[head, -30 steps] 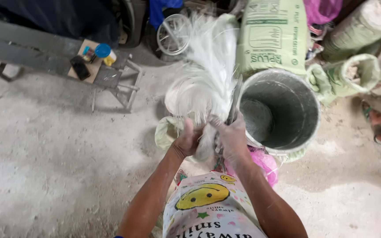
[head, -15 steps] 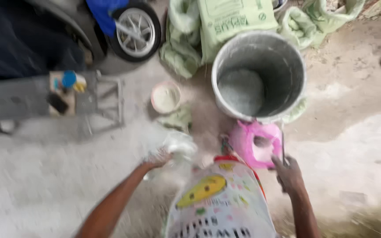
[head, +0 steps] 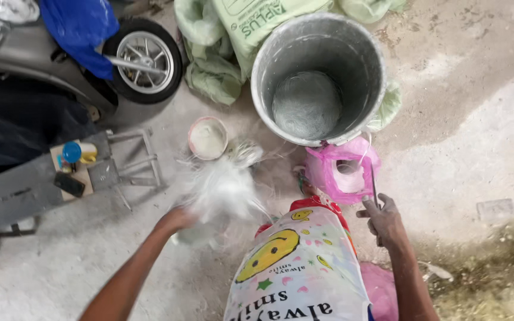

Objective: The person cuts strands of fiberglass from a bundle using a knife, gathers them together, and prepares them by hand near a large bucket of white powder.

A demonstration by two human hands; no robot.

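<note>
Left hand (head: pixel 176 219), fingers closed on a blurred white fibre bundle (head: pixel 221 189), apparently loose strands, held near the floor just beside a small white bowl (head: pixel 207 138). Right hand (head: pixel 382 219), fingers pinched on a thin metal rod (head: pixel 374 189) beside a pink bag (head: pixel 343 169). Grey bucket (head: pixel 319 77) stands farther off.

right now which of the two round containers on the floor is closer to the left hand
The small white-filled bowl, just above the left hand and the white fibre bundle. The big grey metal bucket stands farther off, up and to the right.
</note>
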